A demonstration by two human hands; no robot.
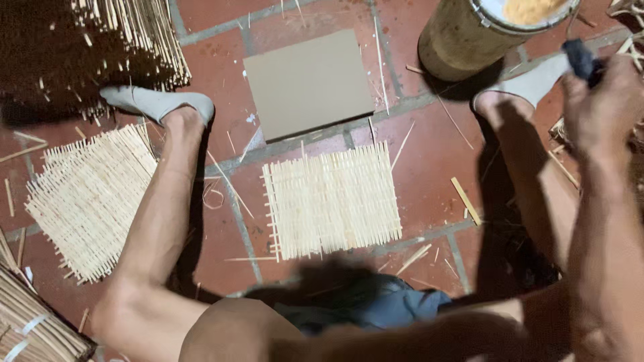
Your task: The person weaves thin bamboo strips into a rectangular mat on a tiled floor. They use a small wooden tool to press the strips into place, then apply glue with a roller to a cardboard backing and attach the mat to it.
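Observation:
My right hand (604,100) is raised at the right edge, fingers closed around a small dark object (582,59) whose kind I cannot tell. It hovers above my right foot (526,86), which wears a grey sock. My left hand is out of view. Between my spread legs, a small rectangular woven bamboo mat (332,201) lies flat on the red tile floor (429,167). My left foot (161,104), also in a grey sock, rests at the upper left.
A brown cardboard sheet (308,80) lies just beyond the mat. A larger woven mat (87,201) lies left, a pile of bamboo strips (134,40) behind it. A stack of mats (33,322) is at the bottom left. A tall bamboo-coloured cylinder (469,33) stands top right. Loose splints litter the floor.

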